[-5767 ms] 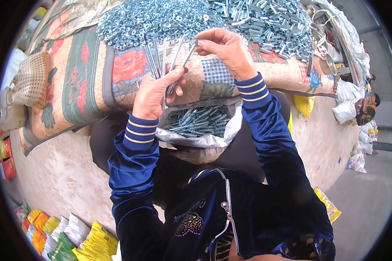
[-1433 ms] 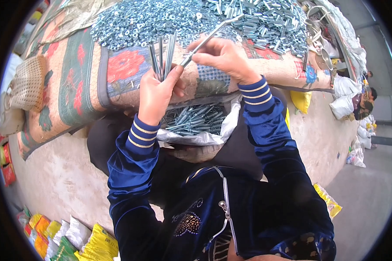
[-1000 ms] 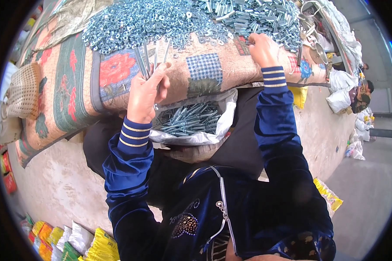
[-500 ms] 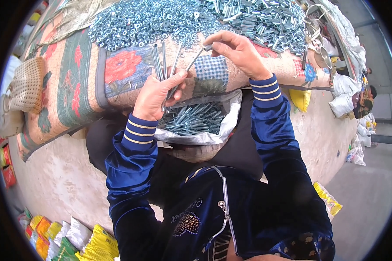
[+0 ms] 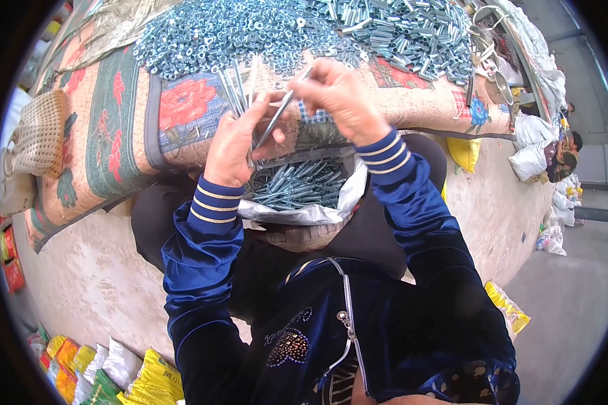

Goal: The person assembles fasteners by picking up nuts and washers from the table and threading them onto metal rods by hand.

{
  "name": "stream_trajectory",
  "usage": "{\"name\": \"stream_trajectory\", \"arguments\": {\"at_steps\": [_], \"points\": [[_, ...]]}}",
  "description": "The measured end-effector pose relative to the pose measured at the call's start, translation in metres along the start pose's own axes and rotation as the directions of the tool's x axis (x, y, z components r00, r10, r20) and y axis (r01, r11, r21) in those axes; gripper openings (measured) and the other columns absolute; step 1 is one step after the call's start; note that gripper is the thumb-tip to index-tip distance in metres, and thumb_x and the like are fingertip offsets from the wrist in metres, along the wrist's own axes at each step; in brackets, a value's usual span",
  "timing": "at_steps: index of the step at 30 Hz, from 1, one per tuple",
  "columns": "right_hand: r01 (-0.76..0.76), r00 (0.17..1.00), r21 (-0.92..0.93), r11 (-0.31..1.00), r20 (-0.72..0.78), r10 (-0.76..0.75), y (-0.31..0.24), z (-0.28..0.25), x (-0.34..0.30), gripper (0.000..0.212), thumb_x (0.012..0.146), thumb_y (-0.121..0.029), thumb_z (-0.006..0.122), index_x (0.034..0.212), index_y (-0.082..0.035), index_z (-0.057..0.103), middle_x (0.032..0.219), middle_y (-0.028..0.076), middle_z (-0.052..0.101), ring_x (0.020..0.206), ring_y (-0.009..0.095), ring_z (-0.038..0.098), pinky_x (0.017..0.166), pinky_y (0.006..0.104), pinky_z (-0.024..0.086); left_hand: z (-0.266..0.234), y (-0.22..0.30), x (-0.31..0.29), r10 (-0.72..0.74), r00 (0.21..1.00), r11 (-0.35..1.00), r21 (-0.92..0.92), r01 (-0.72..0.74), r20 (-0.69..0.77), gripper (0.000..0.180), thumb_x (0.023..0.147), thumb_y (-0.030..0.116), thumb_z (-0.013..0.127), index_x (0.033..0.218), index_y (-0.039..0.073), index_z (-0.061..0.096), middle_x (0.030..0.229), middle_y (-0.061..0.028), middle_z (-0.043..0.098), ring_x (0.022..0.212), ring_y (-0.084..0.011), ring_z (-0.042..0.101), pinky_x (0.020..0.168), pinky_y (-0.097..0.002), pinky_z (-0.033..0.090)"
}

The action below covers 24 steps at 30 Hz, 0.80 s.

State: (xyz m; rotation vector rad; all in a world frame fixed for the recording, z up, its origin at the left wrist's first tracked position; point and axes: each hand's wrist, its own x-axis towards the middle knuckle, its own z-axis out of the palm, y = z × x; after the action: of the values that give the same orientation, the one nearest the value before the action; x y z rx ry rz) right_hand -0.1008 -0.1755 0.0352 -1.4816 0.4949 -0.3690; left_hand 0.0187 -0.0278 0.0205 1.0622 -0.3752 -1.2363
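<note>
Several thin metal rods (image 5: 230,93) fan upward out of my left hand (image 5: 226,154), whose fingers are wrapped round them. One slanted rod (image 5: 274,121) leans to the right between my two hands, looking thicker along its upper part. My right hand (image 5: 350,108) has its fingertips pinched at the upper end of this rod; they are slightly blurred. Below both hands, a white-lined sack (image 5: 355,192) holds many metal bolts (image 5: 294,185). Ahead lie a heap of small nuts and washers (image 5: 230,37) and, right of it, a heap of short metal tubes (image 5: 419,44).
A patterned quilt (image 5: 105,128) covers the work surface, its edge hanging toward me. At the left is a perforated beige basket (image 5: 44,131). Metal loops and tools (image 5: 496,84) lie at the far right. Bright bags (image 5: 152,378) stand lower left, and a person (image 5: 566,155) is at the far right.
My right hand has moved left and down, closer to my left hand, along the slanted rod. The rods in my left hand have tilted slightly left.
</note>
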Motion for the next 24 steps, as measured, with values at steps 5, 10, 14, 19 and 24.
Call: {"name": "stream_trajectory", "arguments": {"at_steps": [5,10,14,19,24], "points": [[0.103,0.986,-0.204,0.974,0.151,-0.073,-0.001,0.001,0.007,0.026,0.081,-0.019,0.07,0.1,-0.001,0.066,0.079,0.004,0.066,0.067,0.008,0.059,0.062,0.0216,0.048,-0.013,-0.001,-0.004,0.018,0.99,0.999,-0.043,-0.024,-0.138,0.028,0.091,0.029,0.059,0.102,0.004,0.062,0.074,-0.0021,0.063,0.053,-0.0062,0.057,0.036,-0.017,0.028],[0.002,0.859,-0.835,0.551,-0.28,-0.427,0.026,-0.051,0.042,0.014,0.076,-0.022,0.069,0.083,-0.009,0.07,0.079,0.007,0.066,0.07,0.018,0.062,0.065,0.03,0.048,-0.022,0.004,0.003,0.058,0.994,0.995,-0.073,-0.065,-0.097,0.021,0.087,0.023,0.064,0.091,0.003,0.063,0.071,-0.0024,0.061,0.053,-0.0064,0.057,0.036,-0.0151,0.03],[0.017,0.761,-0.984,0.178,-0.103,-0.64,0.035,-0.048,0.05,0.01,0.073,-0.02,0.069,0.075,-0.011,0.067,0.074,0.009,0.063,0.069,0.025,0.061,0.065,0.0355,0.048,-0.024,0.005,0.002,0.08,0.99,0.989,-0.114,-0.093,-0.115,0.02,0.087,0.023,0.065,0.089,0.003,0.062,0.07,-0.0024,0.061,0.053,-0.0065,0.056,0.036,-0.0148,0.032],[0.064,0.855,-0.889,0.454,-0.186,-0.484,0.027,-0.05,0.052,0.014,0.074,-0.016,0.068,0.079,-0.003,0.064,0.071,0.009,0.063,0.062,0.022,0.06,0.061,0.0329,0.048,-0.028,0.007,0.002,0.102,0.983,0.983,-0.135,-0.123,-0.156,0.018,0.085,0.021,0.067,0.089,0.004,0.061,0.07,-0.0021,0.059,0.054,-0.0068,0.056,0.037,-0.0148,0.032],[0.177,0.813,-0.893,0.413,-0.104,-0.574,0.04,-0.033,0.065,0.013,0.076,-0.016,0.065,0.083,-0.006,0.065,0.074,0.01,0.063,0.066,0.025,0.062,0.062,0.0349,0.049,-0.027,0.006,0.005,0.115,0.985,0.983,-0.13,-0.131,-0.127,0.018,0.084,0.02,0.068,0.088,0.004,0.061,0.07,-0.002,0.059,0.054,-0.007,0.056,0.037,-0.0151,0.032]]}}
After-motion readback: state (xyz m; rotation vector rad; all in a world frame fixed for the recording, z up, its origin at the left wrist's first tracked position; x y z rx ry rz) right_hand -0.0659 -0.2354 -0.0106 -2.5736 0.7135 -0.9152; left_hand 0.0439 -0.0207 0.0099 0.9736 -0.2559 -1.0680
